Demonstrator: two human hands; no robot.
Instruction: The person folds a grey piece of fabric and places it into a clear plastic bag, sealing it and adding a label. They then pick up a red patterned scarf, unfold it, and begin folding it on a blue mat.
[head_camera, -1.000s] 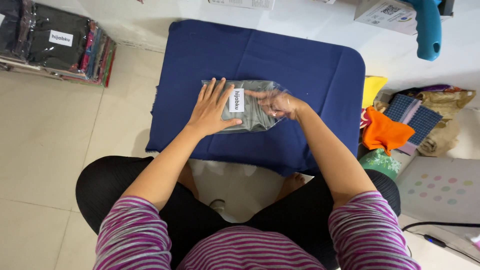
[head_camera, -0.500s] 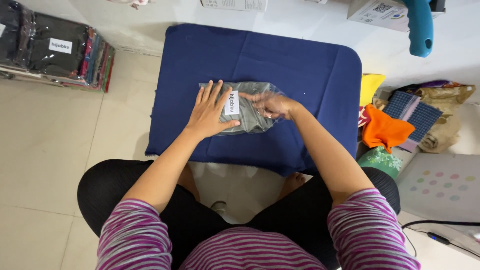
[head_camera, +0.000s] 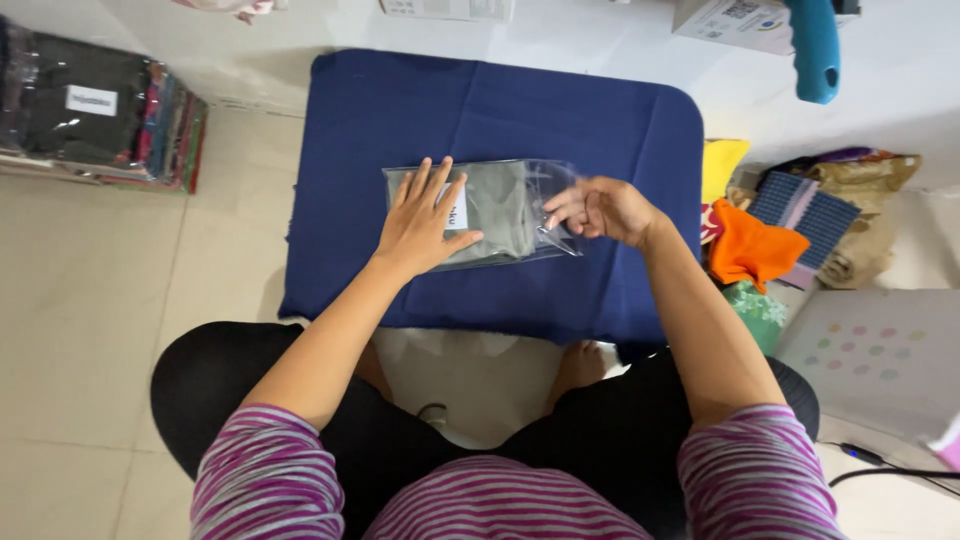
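The left hand (head_camera: 423, 222) lies flat, palm down, fingers spread, on the left half of a clear plastic bag (head_camera: 520, 210) that contains a folded grey-green garment (head_camera: 500, 205). It grasps nothing; it presses the bag down. The right hand (head_camera: 598, 210) is at the bag's right end, fingers curled and pinched narrowly on the plastic edge. The bag lies flat near the middle of a blue cloth-covered board (head_camera: 560, 110), lengthwise left to right.

Compared with half a second ago, the bag appears longer and flatter, the right hand has moved out towards the right end, and the left hand has stayed pressed on the left half.

A white label (head_camera: 458, 212) on the bag is partly covered by the left thumb. The exact contact of the right fingertips with the plastic is hard to make out. A stack of bagged garments (head_camera: 95, 110) at the left is cut off by the picture edge. To the right lie an orange cloth (head_camera: 755, 248) and a yellow cloth (head_camera: 722, 165). A teal handle (head_camera: 815, 50) at the top is cut off.
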